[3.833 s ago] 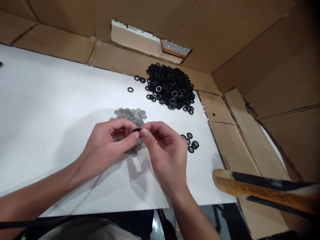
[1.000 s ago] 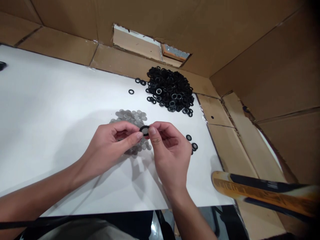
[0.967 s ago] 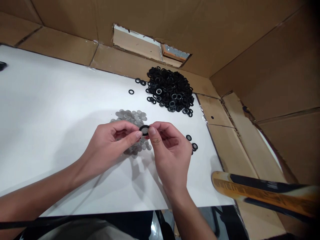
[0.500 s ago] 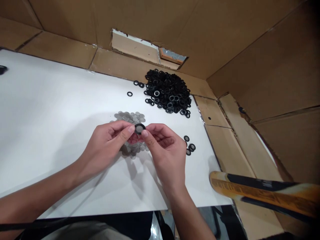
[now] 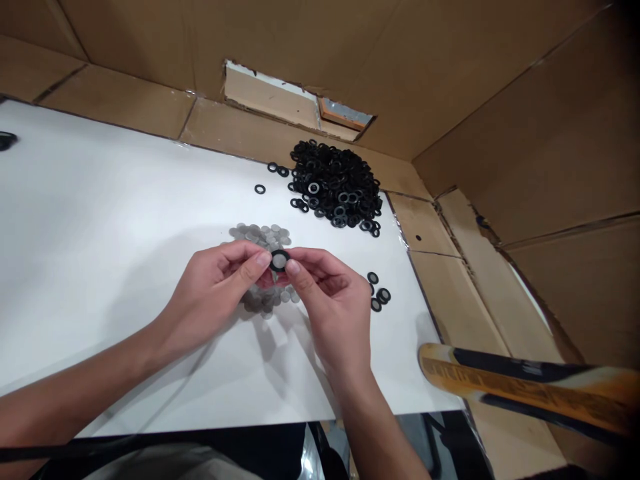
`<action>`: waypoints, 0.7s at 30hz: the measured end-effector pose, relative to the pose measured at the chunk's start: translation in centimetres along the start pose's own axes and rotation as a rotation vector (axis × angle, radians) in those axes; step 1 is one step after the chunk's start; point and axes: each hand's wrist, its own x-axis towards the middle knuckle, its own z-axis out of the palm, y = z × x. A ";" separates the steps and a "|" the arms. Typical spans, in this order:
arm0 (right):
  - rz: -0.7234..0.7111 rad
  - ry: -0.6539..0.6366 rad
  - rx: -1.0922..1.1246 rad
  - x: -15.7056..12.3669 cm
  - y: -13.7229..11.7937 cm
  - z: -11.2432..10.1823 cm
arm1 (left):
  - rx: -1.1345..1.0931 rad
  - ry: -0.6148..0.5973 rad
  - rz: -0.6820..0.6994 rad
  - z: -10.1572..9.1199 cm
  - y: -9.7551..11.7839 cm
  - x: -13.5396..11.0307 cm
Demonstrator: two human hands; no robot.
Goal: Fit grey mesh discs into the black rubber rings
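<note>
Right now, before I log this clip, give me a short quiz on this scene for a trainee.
1. True or false: the left hand and the right hand both pinch one black ring.
2. Which is larger, the pile of black rings or the pile of grey washers?
3. Fill in the blank: the board under both piles is ____.

Key: 1. True. 2. The pile of black rings. 3. White.
</note>
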 end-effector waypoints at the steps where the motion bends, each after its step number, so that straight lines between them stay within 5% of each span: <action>1: 0.001 0.001 -0.006 0.0 0.0 0.0 | 0.009 0.000 0.005 0.0 0.0 0.0; 6: -0.080 0.015 -0.111 0.0 0.3 -0.1 | 0.029 0.009 0.008 0.0 0.0 0.0; 14: -0.578 0.070 -0.565 -0.2 1.1 -0.6 | 0.071 -0.010 0.007 -0.3 -0.1 0.2; 17: -0.524 0.025 -0.560 0.0 1.0 -0.7 | 0.063 0.036 0.006 -0.2 0.1 0.1; 21: -0.246 0.043 -0.307 0.3 0.8 -0.5 | 0.072 0.056 -0.015 0.1 0.4 -0.1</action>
